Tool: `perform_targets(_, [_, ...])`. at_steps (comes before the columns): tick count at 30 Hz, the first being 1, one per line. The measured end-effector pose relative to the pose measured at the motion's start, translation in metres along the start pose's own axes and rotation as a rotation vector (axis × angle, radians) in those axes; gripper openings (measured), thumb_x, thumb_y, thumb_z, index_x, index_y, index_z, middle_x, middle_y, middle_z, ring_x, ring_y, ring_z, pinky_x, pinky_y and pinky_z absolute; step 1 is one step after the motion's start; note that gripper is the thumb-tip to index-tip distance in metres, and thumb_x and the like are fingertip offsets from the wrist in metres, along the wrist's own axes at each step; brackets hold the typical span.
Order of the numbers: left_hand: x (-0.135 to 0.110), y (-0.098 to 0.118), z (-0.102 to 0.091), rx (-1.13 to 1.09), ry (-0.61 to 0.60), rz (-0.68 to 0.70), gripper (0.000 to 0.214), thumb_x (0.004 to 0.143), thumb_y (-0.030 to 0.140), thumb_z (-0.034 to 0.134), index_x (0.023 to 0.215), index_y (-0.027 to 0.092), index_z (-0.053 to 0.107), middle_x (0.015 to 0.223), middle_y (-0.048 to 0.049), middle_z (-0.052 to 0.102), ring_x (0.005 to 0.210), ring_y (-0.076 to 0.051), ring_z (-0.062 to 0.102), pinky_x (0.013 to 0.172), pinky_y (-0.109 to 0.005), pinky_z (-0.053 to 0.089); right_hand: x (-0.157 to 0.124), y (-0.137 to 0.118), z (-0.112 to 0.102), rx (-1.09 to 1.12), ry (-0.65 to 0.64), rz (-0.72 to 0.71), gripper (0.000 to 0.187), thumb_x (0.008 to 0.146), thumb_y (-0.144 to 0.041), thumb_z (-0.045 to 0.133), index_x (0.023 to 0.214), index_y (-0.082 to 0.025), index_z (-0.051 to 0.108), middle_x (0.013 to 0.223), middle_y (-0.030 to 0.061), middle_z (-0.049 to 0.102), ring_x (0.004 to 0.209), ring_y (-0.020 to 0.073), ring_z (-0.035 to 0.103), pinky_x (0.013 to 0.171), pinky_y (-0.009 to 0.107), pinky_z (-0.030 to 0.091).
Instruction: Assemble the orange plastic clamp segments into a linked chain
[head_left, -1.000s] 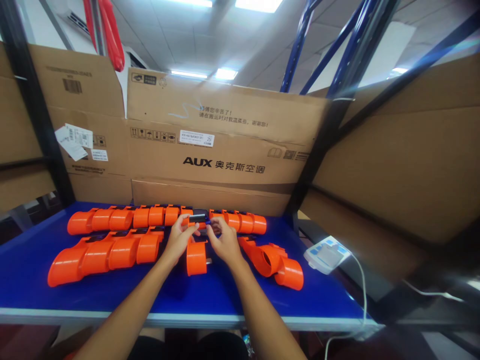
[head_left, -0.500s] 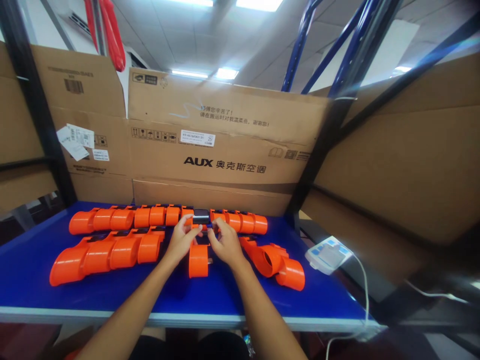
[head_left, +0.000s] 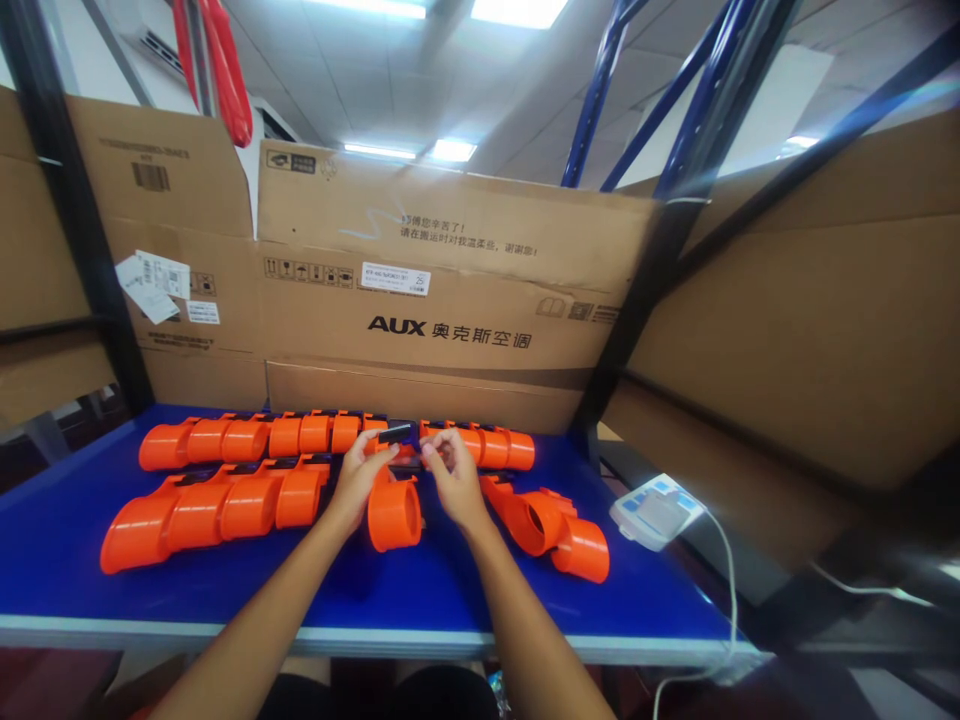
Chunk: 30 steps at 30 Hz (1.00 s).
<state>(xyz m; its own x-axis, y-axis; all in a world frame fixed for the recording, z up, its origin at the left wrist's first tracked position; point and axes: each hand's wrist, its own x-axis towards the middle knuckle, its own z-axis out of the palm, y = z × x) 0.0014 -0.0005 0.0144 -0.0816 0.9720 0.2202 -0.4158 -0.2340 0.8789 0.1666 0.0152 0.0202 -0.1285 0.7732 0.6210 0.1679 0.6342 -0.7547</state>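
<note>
tabletop spreads from orange rings to front edge; left hand pinches a dark part, right hand beside, grip unclear.

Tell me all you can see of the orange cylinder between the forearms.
The orange cylinder is short, hollow, smooth and shiny, plastic by its look. Its open end faces the picture's right, showing the inner wall; an orange tab at its top runs toward the left hand. It tilts slightly over the blue table; contact with hand or table is unclear.
</note>
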Motion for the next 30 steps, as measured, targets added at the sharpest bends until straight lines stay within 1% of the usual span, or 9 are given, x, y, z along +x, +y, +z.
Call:
perform_targets(3, [-0.002, -0.001, 0.001, -0.052, -0.011, -0.046, 0.065, 0.068, 0.038, 0.086, 0.123, 0.022, 0.055, 0.076, 0.0013, 0.070, 0.053, -0.016, 0.066, 0.054, -0.028, 0.053, 0.004, 0.001, 0.002, 0.244, 0.019, 0.141, 0.029, 0.097, -0.052, 0.048, 0.108, -0.025, 0.051, 0.094, 0.0041, 0.067, 0.081, 0.0211, 0.068, 0.066, 0.032, 0.056])
perform_targets(6, [-0.006, -0.001, 0.004, -0.096, -0.094, -0.122, 0.071, 0.071, 0.035, 0.085, 0.132, 0.024, 0.051, 0.089, -0.0029, 0.073, 0.055, -0.016, 0.068, 0.056, -0.028, 0.055, 0.006, -0.002, 0.004, 0.447, -0.103, 0.234, 0.037, 0.093, -0.053, 0.053, 0.118, -0.025, 0.055, 0.100, 0.0057, 0.068, 0.083, 0.0228, 0.068, 0.066, 0.035, 0.056])
perform_targets(8, [-0.011, 0.001, 0.007, -0.151, -0.186, -0.159, 0.069, 0.074, 0.032, 0.084, 0.134, 0.024, 0.051, 0.104, -0.0083, 0.074, 0.068, -0.020, 0.073, 0.064, -0.032, 0.059, 0.007, -0.004, 0.004, 0.552, -0.155, 0.287, 0.041, 0.090, -0.055, 0.058, 0.118, -0.025, 0.058, 0.105, 0.0061, 0.068, 0.087, 0.0232, 0.067, 0.068, 0.033, 0.055])
perform_targets(11, [-0.018, 0.006, 0.012, -0.220, -0.315, -0.178, 0.062, 0.076, 0.023, 0.083, 0.131, 0.022, 0.057, 0.123, -0.0131, 0.069, 0.101, -0.028, 0.073, 0.086, -0.041, 0.059, 0.007, -0.003, 0.003, 0.615, -0.098, 0.349, 0.042, 0.082, -0.055, 0.069, 0.110, -0.025, 0.061, 0.099, 0.0035, 0.069, 0.085, 0.0204, 0.065, 0.068, 0.028, 0.052])
perform_targets(13, [-0.020, 0.008, 0.013, -0.221, -0.347, -0.205, 0.057, 0.075, 0.020, 0.084, 0.127, 0.019, 0.061, 0.124, -0.0148, 0.069, 0.110, -0.030, 0.070, 0.093, -0.043, 0.057, 0.006, -0.002, 0.003, 0.592, -0.061, 0.377, 0.042, 0.077, -0.053, 0.076, 0.104, -0.025, 0.061, 0.092, 0.0010, 0.068, 0.079, 0.0172, 0.063, 0.067, 0.026, 0.049])
perform_targets(15, [-0.018, 0.007, 0.012, -0.207, -0.328, -0.241, 0.052, 0.075, 0.024, 0.084, 0.122, 0.016, 0.065, 0.120, -0.0161, 0.072, 0.107, -0.031, 0.071, 0.091, -0.043, 0.058, 0.005, -0.001, 0.004, 0.554, -0.060, 0.411, 0.042, 0.074, -0.052, 0.079, 0.101, -0.025, 0.061, 0.086, -0.0010, 0.066, 0.070, 0.0143, 0.059, 0.062, 0.024, 0.047])
perform_targets(20, [-0.010, -0.002, 0.007, -0.147, -0.234, -0.290, 0.046, 0.080, 0.037, 0.080, 0.118, 0.014, 0.067, 0.103, -0.0164, 0.076, 0.083, -0.028, 0.076, 0.071, -0.037, 0.063, 0.000, -0.008, 0.010, 0.551, -0.067, 0.470, 0.044, 0.072, -0.051, 0.080, 0.096, -0.026, 0.054, 0.079, -0.0047, 0.058, 0.056, 0.0097, 0.050, 0.045, 0.018, 0.036])
perform_targets(26, [-0.005, -0.006, 0.005, -0.100, -0.194, -0.247, 0.038, 0.079, 0.034, 0.077, 0.108, 0.010, 0.070, 0.092, -0.0151, 0.077, 0.076, -0.029, 0.075, 0.064, -0.037, 0.062, -0.002, -0.015, 0.016, 0.549, -0.076, 0.467, 0.048, 0.072, -0.052, 0.080, 0.089, -0.026, 0.044, 0.072, -0.0083, 0.051, 0.049, 0.0072, 0.044, 0.041, 0.017, 0.034])
perform_targets(30, [-0.002, -0.007, 0.004, -0.103, -0.157, -0.289, 0.036, 0.079, 0.034, 0.076, 0.106, 0.010, 0.070, 0.084, -0.0141, 0.077, 0.070, -0.028, 0.075, 0.062, -0.035, 0.061, -0.001, -0.014, 0.016, 0.498, -0.068, 0.461, 0.046, 0.074, -0.057, 0.077, 0.094, -0.026, 0.049, 0.071, -0.0077, 0.051, 0.049, 0.0083, 0.046, 0.044, 0.019, 0.038])
